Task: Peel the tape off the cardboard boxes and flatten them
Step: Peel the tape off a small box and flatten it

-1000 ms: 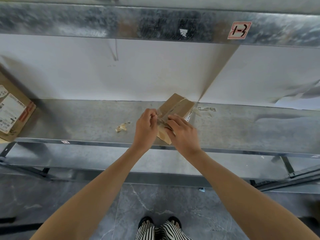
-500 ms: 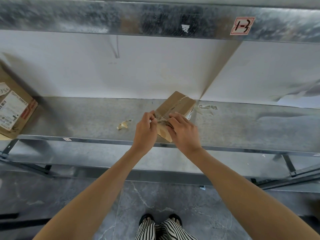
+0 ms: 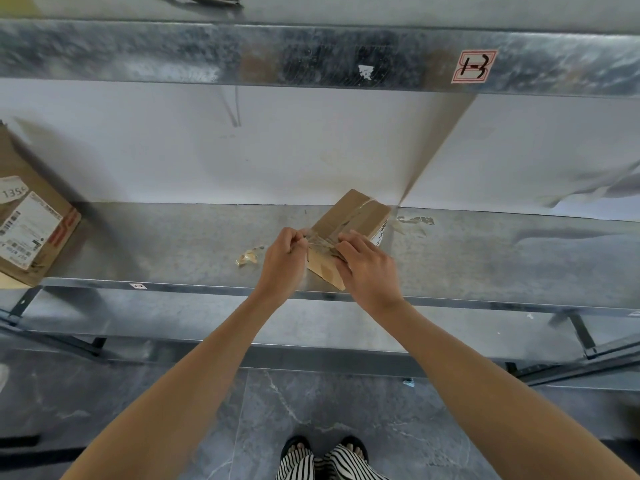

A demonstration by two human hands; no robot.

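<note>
A small brown cardboard box [image 3: 349, 216] lies on the metal shelf [image 3: 173, 244], sealed along its top with clear tape. My right hand [image 3: 367, 265] presses down on the box's near end. My left hand [image 3: 282, 259] sits just left of the box, fingers pinched on a strip of clear tape [image 3: 317, 242] that stretches from the box's near top edge. A second, larger cardboard box [image 3: 31, 230] with white shipping labels rests at the shelf's far left.
A crumpled scrap of tape [image 3: 247, 258] lies on the shelf left of my hands. More tape residue [image 3: 414, 221] sits right of the small box. A white wall backs the shelf, and a metal beam [image 3: 311, 53] runs overhead.
My left hand has shifted slightly left, drawing the tape strip a little further off the box. The right hand keeps its place on the box.
</note>
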